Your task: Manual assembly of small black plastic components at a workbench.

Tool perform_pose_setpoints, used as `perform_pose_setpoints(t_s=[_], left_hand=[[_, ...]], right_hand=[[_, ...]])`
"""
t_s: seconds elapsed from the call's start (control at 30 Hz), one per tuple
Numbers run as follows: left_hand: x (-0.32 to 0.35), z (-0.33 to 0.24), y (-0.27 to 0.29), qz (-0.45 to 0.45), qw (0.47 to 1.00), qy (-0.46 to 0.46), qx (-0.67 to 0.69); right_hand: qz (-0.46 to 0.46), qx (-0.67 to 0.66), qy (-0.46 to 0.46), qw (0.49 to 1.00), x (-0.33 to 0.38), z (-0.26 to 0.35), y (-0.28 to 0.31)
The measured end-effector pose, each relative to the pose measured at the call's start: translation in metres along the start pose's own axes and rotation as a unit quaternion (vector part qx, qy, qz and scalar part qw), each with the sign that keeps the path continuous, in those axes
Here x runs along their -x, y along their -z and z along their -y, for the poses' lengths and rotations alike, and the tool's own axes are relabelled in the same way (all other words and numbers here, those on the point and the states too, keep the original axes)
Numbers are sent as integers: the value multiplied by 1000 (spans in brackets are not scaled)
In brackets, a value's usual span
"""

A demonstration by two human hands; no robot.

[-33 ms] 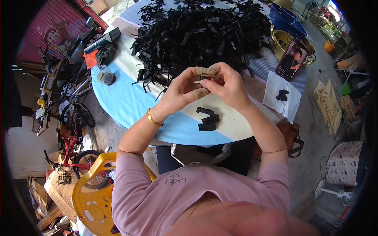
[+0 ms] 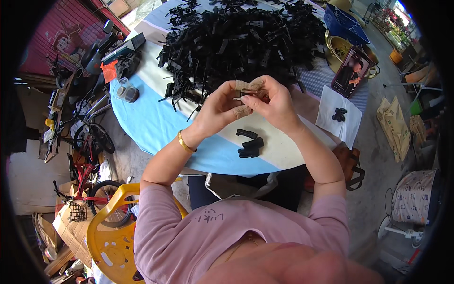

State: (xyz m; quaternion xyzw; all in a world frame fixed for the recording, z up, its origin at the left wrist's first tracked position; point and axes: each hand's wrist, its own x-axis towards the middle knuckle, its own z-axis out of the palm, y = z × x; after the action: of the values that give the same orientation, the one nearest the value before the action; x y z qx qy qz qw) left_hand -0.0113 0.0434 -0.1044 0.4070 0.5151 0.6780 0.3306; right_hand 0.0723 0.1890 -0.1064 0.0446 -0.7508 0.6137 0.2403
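My left hand (image 2: 218,108) and my right hand (image 2: 273,105) meet over the near middle of the table, fingertips together. Between them is a small black part (image 2: 243,93), mostly hidden by the fingers, so its exact kind does not show. Beige wraps cover several fingertips. Just below the hands, a few black plastic pieces (image 2: 250,147) lie close together on the cloth. Beyond the fingers rises a big heap of black plastic parts (image 2: 236,42), some with thin strap-like ends.
The round table has a striped cloth (image 2: 142,113). At left stands a clear cup (image 2: 126,93) with dark contents. On the right, a phone (image 2: 351,72) leans by a brass-coloured pot (image 2: 338,46), near a white paper (image 2: 331,125) bearing small black pieces. A yellow chair (image 2: 111,236) stands at lower left.
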Motion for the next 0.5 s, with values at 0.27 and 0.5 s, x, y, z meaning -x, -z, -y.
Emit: perform_pose_setpoints(t_s=[0.27, 0.5], left_hand=[[-4, -4, 3, -79, 997, -6, 5], [0, 0, 2, -103, 993, -55, -12]], right_hand=[[71, -90, -139, 984, 0, 3, 8], [76, -31, -115, 990, 1, 4, 3]])
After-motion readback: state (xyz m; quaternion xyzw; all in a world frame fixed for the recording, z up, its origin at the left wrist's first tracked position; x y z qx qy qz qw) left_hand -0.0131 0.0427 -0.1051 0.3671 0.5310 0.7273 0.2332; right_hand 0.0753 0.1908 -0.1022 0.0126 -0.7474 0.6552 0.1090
